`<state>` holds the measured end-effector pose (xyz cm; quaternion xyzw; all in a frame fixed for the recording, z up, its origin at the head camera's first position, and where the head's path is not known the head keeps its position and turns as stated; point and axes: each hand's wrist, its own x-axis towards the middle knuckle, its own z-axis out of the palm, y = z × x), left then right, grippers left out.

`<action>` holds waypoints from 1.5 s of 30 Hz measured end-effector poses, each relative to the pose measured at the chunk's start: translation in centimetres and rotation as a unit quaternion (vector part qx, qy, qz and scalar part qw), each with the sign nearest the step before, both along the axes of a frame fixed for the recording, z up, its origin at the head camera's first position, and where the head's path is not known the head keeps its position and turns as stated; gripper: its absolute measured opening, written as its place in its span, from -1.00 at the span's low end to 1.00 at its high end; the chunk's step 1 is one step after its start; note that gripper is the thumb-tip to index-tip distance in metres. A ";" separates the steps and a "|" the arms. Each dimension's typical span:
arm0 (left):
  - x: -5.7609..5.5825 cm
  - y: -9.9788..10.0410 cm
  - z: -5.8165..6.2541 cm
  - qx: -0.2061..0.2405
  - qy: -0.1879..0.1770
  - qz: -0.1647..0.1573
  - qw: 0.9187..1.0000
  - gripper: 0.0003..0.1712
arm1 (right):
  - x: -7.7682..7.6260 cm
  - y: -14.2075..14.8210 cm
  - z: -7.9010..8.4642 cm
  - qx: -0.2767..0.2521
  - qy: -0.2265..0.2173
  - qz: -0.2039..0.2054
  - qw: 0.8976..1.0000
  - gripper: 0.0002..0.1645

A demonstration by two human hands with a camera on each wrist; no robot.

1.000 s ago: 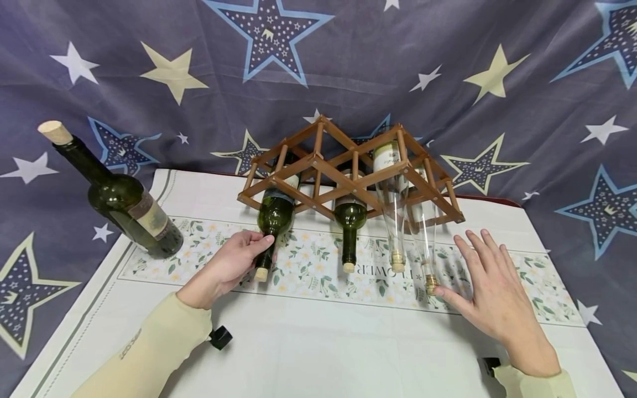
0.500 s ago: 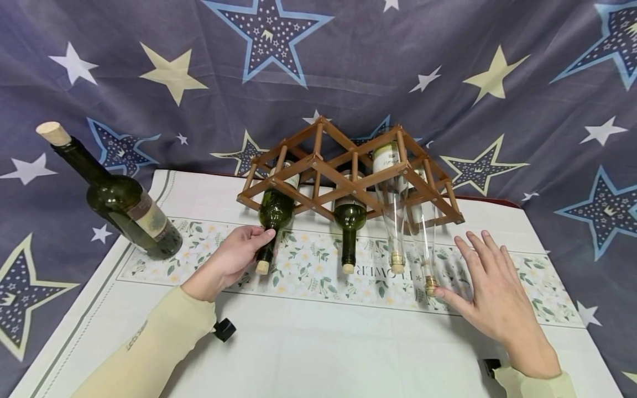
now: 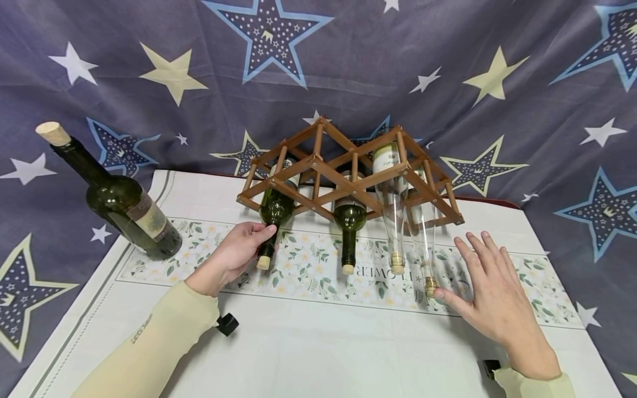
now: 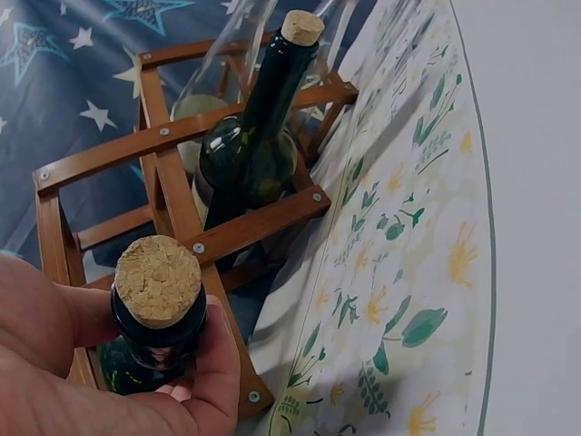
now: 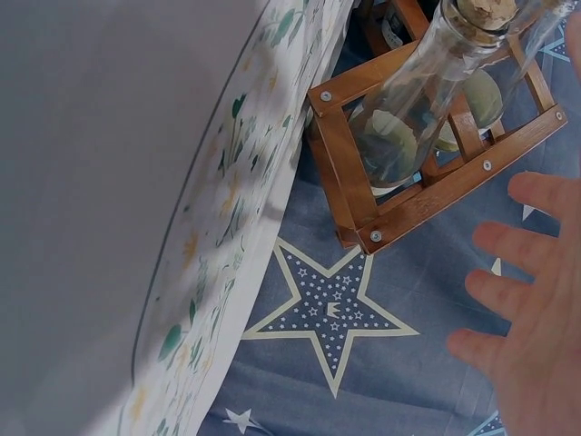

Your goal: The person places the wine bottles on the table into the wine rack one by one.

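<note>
The leftmost racked green bottle [image 3: 275, 210] is lying in the wooden rack [image 3: 314, 161], neck [image 3: 266, 249] pointing near, and the left hand [image 3: 238, 251] is pinching that neck from its left side, probably guiding it while the slats are bearing the weight. Well to the right, the right hand [image 3: 497, 296] is holding its fingers spread, thumb beside the outermost clear bottle [image 3: 425, 243]; whether they're touching, I can't tell. Another green bottle [image 3: 131, 204] is standing at left.
</note>
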<state>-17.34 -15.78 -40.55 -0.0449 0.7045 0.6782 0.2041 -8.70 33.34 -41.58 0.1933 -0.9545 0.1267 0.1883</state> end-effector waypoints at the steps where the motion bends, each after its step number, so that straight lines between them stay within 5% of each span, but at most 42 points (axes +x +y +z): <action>1: 0.0 0.0 0.0 0.000 -0.001 0.000 1.000 -0.46 | 0.0 0.0 0.0 0.000 0.000 0.000 1.000 0.32; 28: -0.8 0.1 -0.3 0.000 0.005 0.007 1.000 -0.47 | -0.1 0.0 -0.3 0.011 -0.015 -0.005 1.000 0.29; 37: -0.7 0.0 -0.3 0.005 0.001 0.007 1.000 -0.49 | 0.1 0.2 -0.4 0.017 -0.036 -0.008 0.999 0.05; 45: -0.5 -0.4 -0.1 -0.024 -0.006 0.023 0.999 -0.42 | 0.0 0.3 -0.5 0.019 -0.043 -0.014 0.999 0.04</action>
